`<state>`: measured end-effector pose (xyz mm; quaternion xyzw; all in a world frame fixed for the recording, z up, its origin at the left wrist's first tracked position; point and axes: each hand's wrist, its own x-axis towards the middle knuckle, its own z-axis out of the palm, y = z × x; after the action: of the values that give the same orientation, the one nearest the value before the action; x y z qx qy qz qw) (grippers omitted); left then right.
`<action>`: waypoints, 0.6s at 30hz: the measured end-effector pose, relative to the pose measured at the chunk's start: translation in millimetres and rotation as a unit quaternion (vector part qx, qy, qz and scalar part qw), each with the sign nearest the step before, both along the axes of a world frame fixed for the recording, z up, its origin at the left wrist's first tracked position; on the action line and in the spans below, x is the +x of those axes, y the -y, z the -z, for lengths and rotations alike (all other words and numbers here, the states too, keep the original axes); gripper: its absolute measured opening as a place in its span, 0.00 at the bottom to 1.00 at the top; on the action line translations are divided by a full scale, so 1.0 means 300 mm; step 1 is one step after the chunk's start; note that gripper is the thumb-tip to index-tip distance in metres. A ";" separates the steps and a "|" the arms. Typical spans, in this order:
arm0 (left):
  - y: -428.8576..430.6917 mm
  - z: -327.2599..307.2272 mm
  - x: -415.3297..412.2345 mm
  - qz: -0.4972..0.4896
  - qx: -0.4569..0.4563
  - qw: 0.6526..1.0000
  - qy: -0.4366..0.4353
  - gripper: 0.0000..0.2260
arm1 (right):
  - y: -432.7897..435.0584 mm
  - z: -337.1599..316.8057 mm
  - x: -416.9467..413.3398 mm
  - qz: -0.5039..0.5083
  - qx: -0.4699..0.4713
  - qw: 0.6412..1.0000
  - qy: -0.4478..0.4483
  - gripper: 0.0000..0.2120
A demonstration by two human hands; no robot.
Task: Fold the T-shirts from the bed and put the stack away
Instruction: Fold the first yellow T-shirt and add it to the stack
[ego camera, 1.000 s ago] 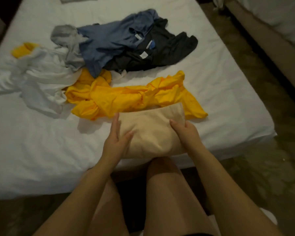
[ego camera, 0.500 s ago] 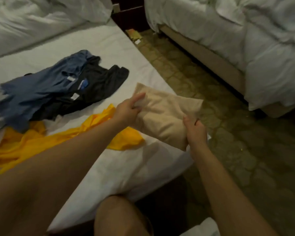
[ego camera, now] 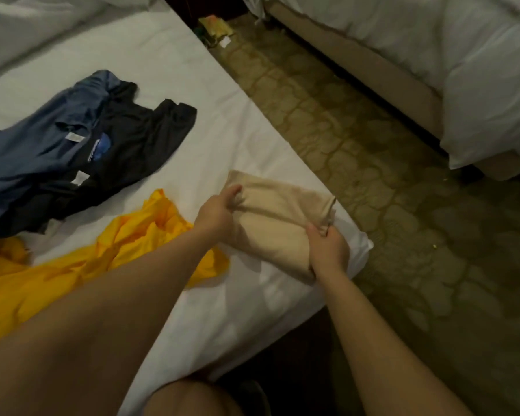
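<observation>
A folded beige T-shirt (ego camera: pixel 278 217) rests low over the near right corner of the white bed (ego camera: pixel 192 139). My left hand (ego camera: pixel 215 213) grips its left edge and my right hand (ego camera: pixel 327 246) grips its near right edge. To the left lies a crumpled yellow T-shirt (ego camera: pixel 117 250), partly hidden by my left forearm. Farther back on the bed, a blue T-shirt (ego camera: pixel 42 145) overlaps a black T-shirt (ego camera: pixel 138 142), both unfolded.
A patterned carpet aisle (ego camera: pixel 373 175) runs along the bed's right side. A second bed with a white duvet (ego camera: pixel 463 85) stands at the far right. Small litter (ego camera: pixel 215 28) lies on the floor at the aisle's far end. My knee (ego camera: pixel 192 397) shows at the bottom.
Both hands lifted the folded beige T-shirt from the bed's front edge and carried it right to the bed's corner, where it now sits lower. My view has swung right toward the aisle.
</observation>
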<state>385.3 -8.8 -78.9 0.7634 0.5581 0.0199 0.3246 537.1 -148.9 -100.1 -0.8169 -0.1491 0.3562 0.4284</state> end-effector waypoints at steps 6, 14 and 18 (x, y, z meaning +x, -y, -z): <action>-0.013 0.039 0.004 -0.025 0.025 0.999 0.012 0.24 | -0.015 0.018 0.009 0.001 -0.007 0.999 0.036 0.16; 0.155 0.025 -0.096 -0.106 -0.027 0.990 0.093 0.28 | -0.015 -0.059 0.057 -0.068 0.060 0.994 0.066 0.16; 0.219 -0.020 -0.141 -0.114 -0.050 0.975 0.186 0.36 | 0.024 -0.099 0.005 -0.075 0.037 0.986 0.147 0.21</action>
<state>343.1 -74.6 -72.8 0.6605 0.5716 0.1700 0.4562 538.7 -156.0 -70.5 -0.8304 -0.2844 0.2573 0.4043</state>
